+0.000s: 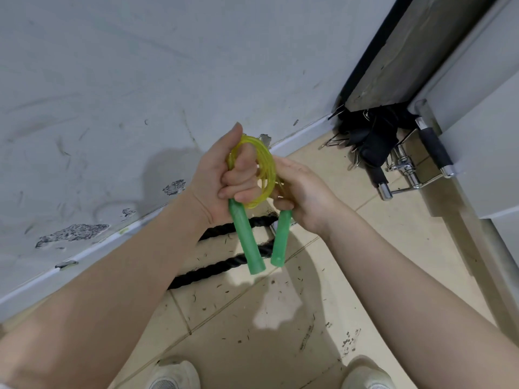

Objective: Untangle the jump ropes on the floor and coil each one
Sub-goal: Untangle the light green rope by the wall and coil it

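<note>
A jump rope with a clear yellow cord (265, 175) and two green handles is held up at chest height. The cord is wound into a small coil around the fingers of my left hand (224, 175), which also grips the top of the left green handle (246, 240). My right hand (300, 192) pinches the top of the right green handle (280, 238) beside the coil. Both handles hang downward, side by side.
A thick black rope (213, 269) lies on the beige tile floor (252, 327) along the scuffed grey wall (112, 108). Black straps and metal clips (373, 141) with chrome bar handles (434, 148) are piled at the back right by a door frame. My shoes (174, 374) show at the bottom.
</note>
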Tool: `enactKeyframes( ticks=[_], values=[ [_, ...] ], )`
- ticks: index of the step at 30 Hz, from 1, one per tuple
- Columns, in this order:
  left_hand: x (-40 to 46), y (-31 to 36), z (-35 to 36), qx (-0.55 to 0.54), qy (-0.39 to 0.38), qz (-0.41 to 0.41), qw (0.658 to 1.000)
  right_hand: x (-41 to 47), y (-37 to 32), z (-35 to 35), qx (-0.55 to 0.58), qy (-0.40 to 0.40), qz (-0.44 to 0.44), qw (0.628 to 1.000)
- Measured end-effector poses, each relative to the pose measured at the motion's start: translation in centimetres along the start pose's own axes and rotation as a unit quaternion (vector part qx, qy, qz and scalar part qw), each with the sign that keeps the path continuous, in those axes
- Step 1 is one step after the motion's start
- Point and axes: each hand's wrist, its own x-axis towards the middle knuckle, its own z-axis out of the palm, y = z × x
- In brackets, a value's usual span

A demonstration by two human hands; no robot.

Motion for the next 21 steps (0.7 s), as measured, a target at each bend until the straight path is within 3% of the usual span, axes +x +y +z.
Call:
enactKeyframes(
  ticks=[3,7,13,16,21],
  values=[
    [-0.5,0.2,-0.3,0.021,0.055,0.008,0.998,-0.3,-0.1,0.0,0.051,-0.066,0.023,0.996],
    [-0.3,-0.7,0.3,0.059,0.213,0.019,0.975,-0.4,-0.3,-0.1,-0.095,-0.045,-0.017,0.994],
    [0.4,-1.6,0.1,0.179,0.331,-0.02,0.926,-0.5,-1.2,-0.7,-0.235,0.009,-0.057,0.97],
    [0.6,-1.7,-0.4,0.177,0.347,0.012,0.921,-0.3,-1.6,-1.1,-0.245,0.053,-0.075,0.965],
    [0.9,-1.8,0.2,0.158,0.317,0.044,0.934,0.3,-1.7,-1.6,-0.159,0.074,-0.038,0.984]
  ],
)
